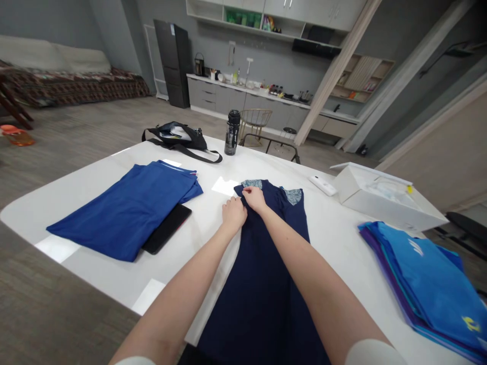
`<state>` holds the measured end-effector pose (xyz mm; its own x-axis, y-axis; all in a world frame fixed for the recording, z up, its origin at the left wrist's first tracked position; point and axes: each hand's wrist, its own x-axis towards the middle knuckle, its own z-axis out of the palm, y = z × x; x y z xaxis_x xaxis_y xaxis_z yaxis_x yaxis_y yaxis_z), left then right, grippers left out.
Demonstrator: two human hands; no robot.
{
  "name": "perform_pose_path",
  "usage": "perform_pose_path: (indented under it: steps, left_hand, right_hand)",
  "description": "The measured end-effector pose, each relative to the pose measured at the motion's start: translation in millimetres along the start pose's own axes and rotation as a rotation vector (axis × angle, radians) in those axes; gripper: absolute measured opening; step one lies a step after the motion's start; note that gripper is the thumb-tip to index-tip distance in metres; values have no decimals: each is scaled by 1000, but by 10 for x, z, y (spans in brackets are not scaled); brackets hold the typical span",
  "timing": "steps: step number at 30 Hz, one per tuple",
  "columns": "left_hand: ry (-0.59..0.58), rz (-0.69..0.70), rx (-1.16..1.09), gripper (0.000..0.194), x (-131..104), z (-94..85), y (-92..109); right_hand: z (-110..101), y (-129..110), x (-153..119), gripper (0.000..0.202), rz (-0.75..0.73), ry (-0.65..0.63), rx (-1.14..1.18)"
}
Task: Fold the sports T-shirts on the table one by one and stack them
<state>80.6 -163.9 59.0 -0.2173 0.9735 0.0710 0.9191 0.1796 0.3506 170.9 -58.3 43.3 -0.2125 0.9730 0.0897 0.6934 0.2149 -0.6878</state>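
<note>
A navy blue shirt (266, 284) with grey patterned patches at its far end lies lengthwise on the white table, its near end reaching toward my body. My left hand (234, 214) is closed at the shirt's left edge, near the far end, with the fingers curled over the cloth. Just beyond it, my right hand (254, 197) pinches the cloth beside the left patterned patch. The fingertips of both hands are partly hidden. To the left, a folded royal blue garment (129, 208) partly covers a black tablet (167, 228).
Farther back on the white table (95, 170) are a black waist bag (178, 137) and a dark water bottle (232, 133). On the right stand a white box (373, 197), a white remote-like object (322, 185) and a stack of folded blue clothes (422, 279). A chair (272, 139) stands behind.
</note>
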Motion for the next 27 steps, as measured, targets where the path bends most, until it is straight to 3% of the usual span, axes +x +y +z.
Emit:
perform_pose_path:
  steps: [5,11,17,22,27]
  left_hand:
    - [81,-81,6,38,185,143,54]
    - [90,-123,-53,56,268,149,94]
    - [71,-76,-64,43,76,126,102]
    - [82,-49,-141,41,-73,129,167]
    - [-14,23,-249,32,-211,114,364]
  right_hand:
    - [111,-53,305,36,73,-83,-124]
    - [95,-232,478,54,228,-179,-303]
    - [76,-208,487,16,161,-126,-95]
    - [-286,-14,393,27,160,39,137]
    - [-763,205,271,36,279,136,505]
